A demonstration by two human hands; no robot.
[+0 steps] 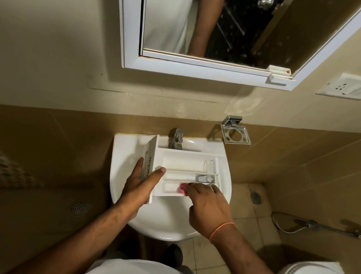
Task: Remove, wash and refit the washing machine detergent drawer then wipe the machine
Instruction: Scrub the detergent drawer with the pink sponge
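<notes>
White plastic detergent drawer (183, 173): held over white ceramic basin (124, 151), long axis left–right. Left hand (140, 182) grips its front panel. Right hand (206, 203), nearer the compartments, apparently pinches a pink cloth (182, 188) inside.

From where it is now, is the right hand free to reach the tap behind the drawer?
Probably yes. The right hand holds a pink cloth at the near side of the drawer. The tap stands uncovered beyond the drawer's far edge, so reaching over the drawer looks unobstructed.
</notes>
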